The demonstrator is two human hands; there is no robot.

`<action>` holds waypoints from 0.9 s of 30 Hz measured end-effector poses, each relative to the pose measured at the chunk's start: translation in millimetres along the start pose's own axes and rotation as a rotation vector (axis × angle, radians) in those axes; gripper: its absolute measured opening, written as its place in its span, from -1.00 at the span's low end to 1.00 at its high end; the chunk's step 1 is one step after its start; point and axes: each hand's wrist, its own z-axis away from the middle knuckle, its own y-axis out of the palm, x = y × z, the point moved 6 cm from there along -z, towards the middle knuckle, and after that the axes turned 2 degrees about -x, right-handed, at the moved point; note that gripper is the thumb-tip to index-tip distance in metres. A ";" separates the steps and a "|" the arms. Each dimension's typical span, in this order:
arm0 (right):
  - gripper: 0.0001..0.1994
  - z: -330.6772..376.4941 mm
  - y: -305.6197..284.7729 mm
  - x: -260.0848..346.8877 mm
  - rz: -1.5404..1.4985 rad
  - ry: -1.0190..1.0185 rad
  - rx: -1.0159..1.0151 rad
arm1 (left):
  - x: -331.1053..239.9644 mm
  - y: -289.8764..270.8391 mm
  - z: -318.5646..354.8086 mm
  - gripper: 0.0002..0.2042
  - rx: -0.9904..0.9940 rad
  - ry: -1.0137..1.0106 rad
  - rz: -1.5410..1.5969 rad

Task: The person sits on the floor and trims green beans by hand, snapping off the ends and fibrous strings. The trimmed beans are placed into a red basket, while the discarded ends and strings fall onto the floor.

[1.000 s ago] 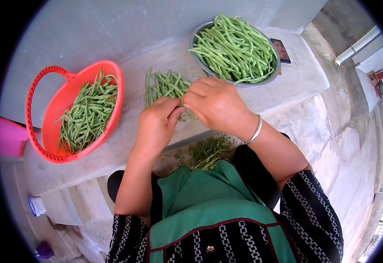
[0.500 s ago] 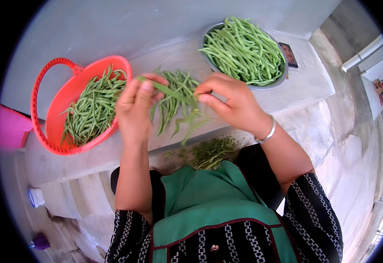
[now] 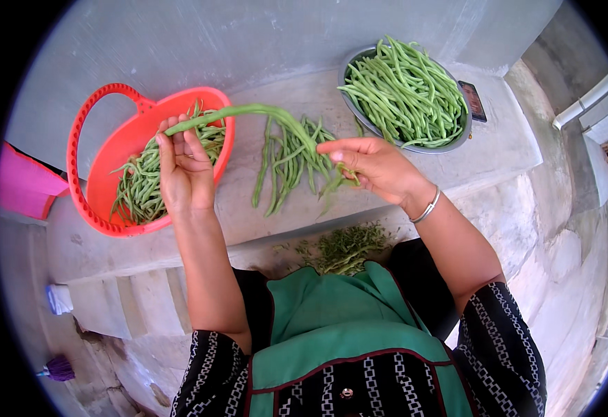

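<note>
One long green bean (image 3: pixel 261 109) stretches in an arc between my two hands above the ledge. My left hand (image 3: pixel 187 170), in front of the red basket (image 3: pixel 222 156), pinches one end between thumb and fingers. My right hand (image 3: pixel 384 170) is closed at the bean's other end, with thin green scraps dangling below the fingers. Beneath the bean, a loose pile of green beans (image 3: pixel 291 167) lies on the ledge. More green beans (image 3: pixel 140 187) fill the basket, partly hidden behind my left hand. Paler green beans (image 3: pixel 411 94) are heaped in a grey basin (image 3: pixel 465 128).
The concrete ledge (image 3: pixel 505 146) runs along a grey wall (image 3: pixel 276 35). A phone (image 3: pixel 472 101) lies beside the basin. Below the ledge, just beyond my green apron (image 3: pixel 331 306), sits a heap of green trimmings (image 3: pixel 349 247). Something pink (image 3: pixel 29 184) stands at the far left.
My hands have moved farther apart, and the bean now spans them in a raised arc. The left hand has shifted left toward the basket, its palm turned more upward.
</note>
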 end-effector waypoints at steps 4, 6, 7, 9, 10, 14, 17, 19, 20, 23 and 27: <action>-0.68 -10.4 0.9 -25.0 -0.083 0.109 0.058 | 4.3 -0.3 -0.1 -0.74 -0.025 -0.022 0.005; -0.71 -11.4 0.2 -27.2 -0.152 0.118 0.051 | 6.8 0.3 0.2 -0.74 -0.018 -0.031 0.014; -0.72 -11.2 -1.0 -25.2 -0.204 0.100 0.035 | 7.7 0.5 0.6 -0.74 -0.015 -0.034 0.019; -0.75 -10.8 -7.8 -16.0 -0.205 0.000 -0.027 | 11.1 -0.6 1.0 -0.73 0.008 -0.064 0.044; -0.76 -10.0 -14.1 -8.2 -0.155 -0.081 -0.073 | 12.0 0.2 0.9 -0.72 0.022 -0.080 0.056; -0.80 21.5 -33.0 48.3 0.341 -0.441 -0.269 | -3.7 2.6 4.0 -0.66 -0.072 0.024 -0.668; -0.86 59.8 -10.0 88.6 0.727 -0.768 -0.315 | -23.0 47.7 24.7 -0.67 -0.102 0.399 -1.464; -0.93 75.8 3.9 91.3 0.933 -0.931 -0.311 | 4.2 79.1 43.5 -0.71 0.249 0.221 -1.389; -0.94 78.5 10.7 88.4 1.017 -0.950 -0.300 | 22.4 96.7 59.5 -0.72 0.444 0.150 -1.392; -0.91 83.2 29.4 80.5 1.239 -0.984 -0.280 | 77.9 116.6 93.8 -0.74 0.622 -0.063 -1.336; -0.90 77.4 29.9 69.1 1.254 -0.991 -0.286 | 88.8 100.5 96.9 -0.81 0.581 -0.068 -1.444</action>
